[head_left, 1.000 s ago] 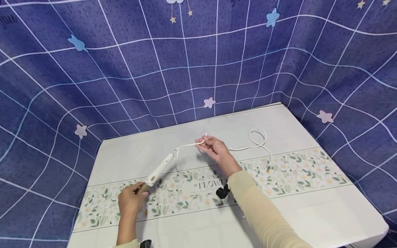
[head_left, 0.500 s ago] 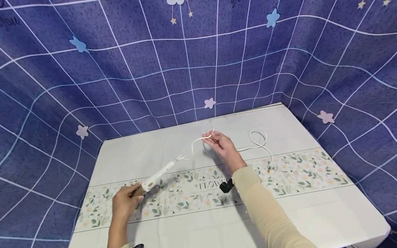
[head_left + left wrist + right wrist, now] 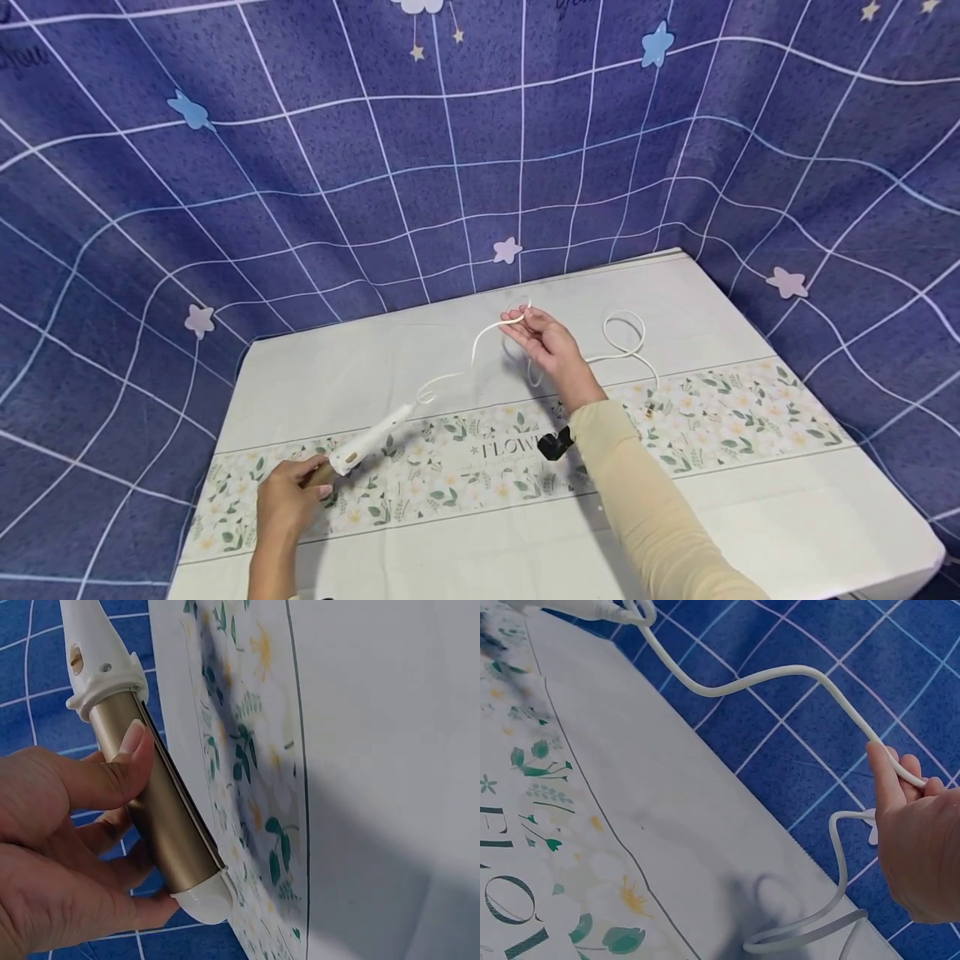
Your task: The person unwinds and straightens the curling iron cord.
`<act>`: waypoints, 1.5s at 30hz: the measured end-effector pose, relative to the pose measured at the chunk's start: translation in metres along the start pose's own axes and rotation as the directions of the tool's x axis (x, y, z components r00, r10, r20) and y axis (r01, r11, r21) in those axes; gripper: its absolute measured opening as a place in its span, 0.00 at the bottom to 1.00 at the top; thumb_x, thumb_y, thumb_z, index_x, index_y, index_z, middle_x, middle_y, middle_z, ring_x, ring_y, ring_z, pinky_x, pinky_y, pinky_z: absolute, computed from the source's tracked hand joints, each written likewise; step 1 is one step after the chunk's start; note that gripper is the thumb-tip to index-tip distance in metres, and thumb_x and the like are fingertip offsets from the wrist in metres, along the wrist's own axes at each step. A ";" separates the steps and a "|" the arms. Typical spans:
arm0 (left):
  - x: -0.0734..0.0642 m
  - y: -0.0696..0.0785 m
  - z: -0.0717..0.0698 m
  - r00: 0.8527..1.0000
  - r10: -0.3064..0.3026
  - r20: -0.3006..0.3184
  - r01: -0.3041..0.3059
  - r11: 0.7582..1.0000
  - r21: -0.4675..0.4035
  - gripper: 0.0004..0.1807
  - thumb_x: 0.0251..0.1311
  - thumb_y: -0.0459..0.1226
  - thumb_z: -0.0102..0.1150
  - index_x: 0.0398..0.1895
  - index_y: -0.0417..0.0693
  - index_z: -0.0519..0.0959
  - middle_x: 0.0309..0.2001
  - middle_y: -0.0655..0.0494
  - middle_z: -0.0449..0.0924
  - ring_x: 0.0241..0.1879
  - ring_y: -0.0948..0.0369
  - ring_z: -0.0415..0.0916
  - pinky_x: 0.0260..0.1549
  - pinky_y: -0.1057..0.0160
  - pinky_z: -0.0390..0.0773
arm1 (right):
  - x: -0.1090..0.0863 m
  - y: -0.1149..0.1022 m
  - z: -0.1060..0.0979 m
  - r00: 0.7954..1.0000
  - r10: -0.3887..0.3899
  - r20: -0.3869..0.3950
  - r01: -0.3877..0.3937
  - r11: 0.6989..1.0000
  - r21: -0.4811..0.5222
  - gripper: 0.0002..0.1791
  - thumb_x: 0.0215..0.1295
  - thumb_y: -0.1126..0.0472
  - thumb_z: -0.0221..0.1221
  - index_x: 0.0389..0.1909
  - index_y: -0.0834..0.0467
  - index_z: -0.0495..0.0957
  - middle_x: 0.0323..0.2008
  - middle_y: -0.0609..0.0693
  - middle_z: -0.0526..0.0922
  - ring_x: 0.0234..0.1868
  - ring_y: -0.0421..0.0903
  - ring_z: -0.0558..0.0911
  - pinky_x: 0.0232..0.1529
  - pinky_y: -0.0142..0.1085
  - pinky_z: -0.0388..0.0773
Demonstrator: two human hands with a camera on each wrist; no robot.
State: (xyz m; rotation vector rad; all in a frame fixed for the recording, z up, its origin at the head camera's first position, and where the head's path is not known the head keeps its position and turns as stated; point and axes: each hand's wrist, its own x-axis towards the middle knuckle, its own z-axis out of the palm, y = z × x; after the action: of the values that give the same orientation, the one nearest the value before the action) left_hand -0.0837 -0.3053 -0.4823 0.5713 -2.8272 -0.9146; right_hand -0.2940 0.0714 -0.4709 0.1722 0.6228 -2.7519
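A curling iron [image 3: 372, 437] with a white handle and a gold barrel [image 3: 169, 832] is held above the table, handle pointing away to the right. My left hand [image 3: 283, 500] grips the barrel, thumb on top and fingers behind it; the white rounded tip shows past them in the left wrist view. From the handle's end, the white cord [image 3: 780, 672] makes a small loop and runs through the air to my right hand [image 3: 553, 346]. That hand pinches the cord between thumb and fingers. Beyond it the cord droops back to the tabletop.
The white table [image 3: 465, 550] bears a flowered band with lettering across its middle. On its right side lies the rest of the cord in a loop [image 3: 624, 333], its end near the flowered band. A blue checked curtain [image 3: 480, 167] with stars surrounds the back and sides.
My left hand has moved left and toward me with the curling iron. The right hand has moved right and slightly away, still holding the cord, so the stretch between them is longer.
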 end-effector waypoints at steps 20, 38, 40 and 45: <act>0.002 -0.012 -0.006 0.970 -0.207 -0.123 0.210 0.978 0.009 0.29 0.46 0.28 0.69 0.57 0.41 0.77 0.47 0.31 0.76 0.42 0.37 0.74 0.36 0.44 0.71 | -0.005 0.018 -0.009 1.000 0.001 -0.002 -0.001 1.000 -0.025 0.10 0.75 0.71 0.40 0.43 0.66 0.70 0.41 0.62 0.81 0.70 0.61 0.60 0.64 0.51 0.62; 0.003 -0.006 -0.006 0.962 -0.189 -0.196 0.194 0.981 0.011 0.26 0.50 0.28 0.68 0.56 0.35 0.77 0.43 0.30 0.77 0.44 0.35 0.73 0.41 0.40 0.70 | -0.006 0.048 -0.008 0.997 0.017 -0.077 -0.036 0.965 -0.258 0.14 0.72 0.73 0.45 0.54 0.72 0.69 0.46 0.64 0.78 0.61 0.60 0.72 0.60 0.46 0.69; 0.003 -0.006 -0.007 0.962 -0.191 -0.194 0.197 0.980 0.011 0.26 0.50 0.28 0.68 0.56 0.36 0.76 0.44 0.30 0.77 0.45 0.35 0.73 0.42 0.39 0.70 | -0.008 0.050 -0.008 0.996 0.018 -0.092 -0.045 0.954 -0.296 0.18 0.71 0.74 0.46 0.59 0.74 0.66 0.46 0.66 0.79 0.59 0.60 0.74 0.59 0.46 0.70; 0.002 -0.007 -0.011 0.961 -0.196 -0.195 0.202 0.979 0.010 0.26 0.50 0.29 0.68 0.56 0.37 0.76 0.45 0.30 0.78 0.45 0.34 0.73 0.41 0.40 0.69 | -0.011 0.050 -0.006 0.990 0.013 -0.143 -0.055 0.953 -0.298 0.22 0.69 0.75 0.49 0.62 0.75 0.64 0.42 0.66 0.81 0.58 0.63 0.75 0.55 0.45 0.75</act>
State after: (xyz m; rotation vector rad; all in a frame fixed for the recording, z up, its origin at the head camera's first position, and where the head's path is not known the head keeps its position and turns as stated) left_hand -0.0812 -0.3176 -0.4777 0.9107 -2.6489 -0.7984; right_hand -0.2672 0.0346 -0.4941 0.3029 1.0564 -2.5859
